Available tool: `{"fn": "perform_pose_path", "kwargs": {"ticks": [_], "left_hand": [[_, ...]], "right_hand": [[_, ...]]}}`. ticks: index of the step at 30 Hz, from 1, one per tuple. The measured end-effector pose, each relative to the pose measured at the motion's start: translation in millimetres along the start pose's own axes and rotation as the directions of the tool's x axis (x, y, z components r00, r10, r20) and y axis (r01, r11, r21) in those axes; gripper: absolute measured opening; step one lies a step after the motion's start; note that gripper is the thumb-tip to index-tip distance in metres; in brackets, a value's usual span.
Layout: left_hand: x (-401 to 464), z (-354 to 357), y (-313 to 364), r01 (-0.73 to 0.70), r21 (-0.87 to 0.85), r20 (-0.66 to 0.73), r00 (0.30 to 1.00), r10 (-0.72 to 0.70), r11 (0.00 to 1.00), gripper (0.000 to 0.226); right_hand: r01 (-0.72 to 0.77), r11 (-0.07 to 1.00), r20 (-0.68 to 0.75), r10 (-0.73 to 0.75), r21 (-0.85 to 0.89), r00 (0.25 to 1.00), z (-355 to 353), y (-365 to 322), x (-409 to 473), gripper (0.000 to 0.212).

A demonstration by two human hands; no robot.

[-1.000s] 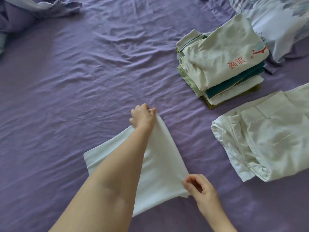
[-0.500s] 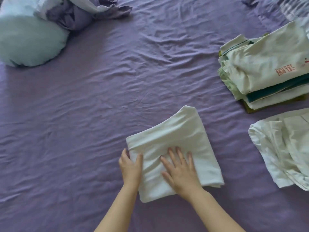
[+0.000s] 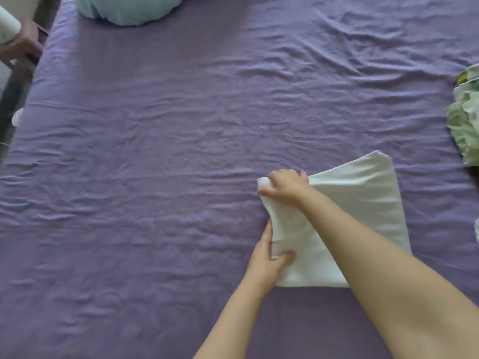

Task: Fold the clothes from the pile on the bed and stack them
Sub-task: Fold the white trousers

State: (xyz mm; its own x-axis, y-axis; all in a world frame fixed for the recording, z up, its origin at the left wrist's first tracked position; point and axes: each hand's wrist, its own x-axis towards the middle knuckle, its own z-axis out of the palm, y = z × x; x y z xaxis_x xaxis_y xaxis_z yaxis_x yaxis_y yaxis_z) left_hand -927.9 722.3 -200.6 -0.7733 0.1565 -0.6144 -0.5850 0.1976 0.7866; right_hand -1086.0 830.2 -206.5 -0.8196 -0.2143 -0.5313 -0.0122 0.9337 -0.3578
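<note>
A white folded garment (image 3: 357, 203) lies on the purple bed sheet (image 3: 155, 177), right of centre. My right hand (image 3: 285, 186) reaches across it and grips its far left corner, fingers curled over the rolled edge. My left hand (image 3: 269, 257) pinches the near left edge of the same garment, thumb on top. That left edge is lifted off the sheet between the two hands. The stack of folded clothes (image 3: 466, 125) shows only as a green and white sliver at the right border.
A pale blue round cushion (image 3: 129, 9) sits at the top of the bed. The bed's left edge runs down the left side, with a wooden piece of furniture (image 3: 20, 45) and a white object beside it. Another white cloth edge (image 3: 476, 230) peeks in at right.
The view has swung left, pushing the stack to the frame's edge. Both hands went from pressing flat on the white garment to gripping its left edge and lifting it.
</note>
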Motion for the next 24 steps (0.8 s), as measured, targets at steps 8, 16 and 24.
{"fn": "perform_pose_path", "kwargs": {"ticks": [8, 16, 24], "left_hand": [[-33, 17, -29, 0.249, -0.117, 0.004, 0.968, -0.251, 0.961, 0.023], [-42, -13, -50, 0.24, -0.216, -0.317, 0.9, -0.301, 0.946, 0.027], [-23, -17, -16, 0.183, -0.177, -0.09, 0.975, -0.201, 0.967, 0.012]], "right_hand": [[-0.052, 0.985, -0.224, 0.088, 0.162, 0.971, 15, 0, 3, 0.022], [0.063, 0.995, -0.402, -0.027, 0.077, 0.915, 10, 17, -21, 0.044], [-0.117, 0.987, -0.174, 0.096, -0.113, 0.98, 71, 7, -88, 0.05]]}}
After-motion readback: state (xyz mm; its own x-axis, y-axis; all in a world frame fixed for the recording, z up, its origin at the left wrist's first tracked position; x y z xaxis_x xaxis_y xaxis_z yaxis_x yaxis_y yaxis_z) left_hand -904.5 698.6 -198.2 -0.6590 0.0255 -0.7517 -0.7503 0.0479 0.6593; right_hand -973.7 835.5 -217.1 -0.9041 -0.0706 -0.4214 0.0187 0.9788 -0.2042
